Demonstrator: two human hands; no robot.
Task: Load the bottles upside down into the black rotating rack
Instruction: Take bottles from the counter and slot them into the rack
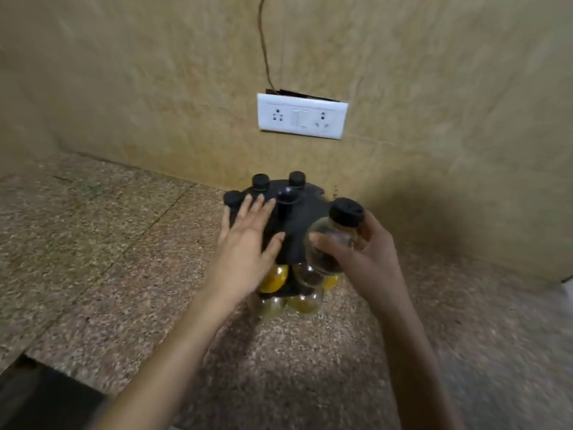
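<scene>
The black rotating rack [305, 209] stands on the stone counter against the wall, with a knobbed centre post [286, 197]. Three black-capped bottles [260, 182] stick up through its top disc at the back left. Lower down, clear bottles with yellow and dark contents [305, 302] hang in it. My left hand [248, 243] lies flat with straight fingers on the rack's top. My right hand [366, 252] grips a clear bottle with a black cap [336, 231], cap pointing up and away, at the rack's right edge.
The speckled granite counter [124, 259] spreads left and in front of the rack. A white socket plate [302, 116] with a thin wire above it sits on the beige wall behind. A dark opening [40, 395] shows at the counter's front left.
</scene>
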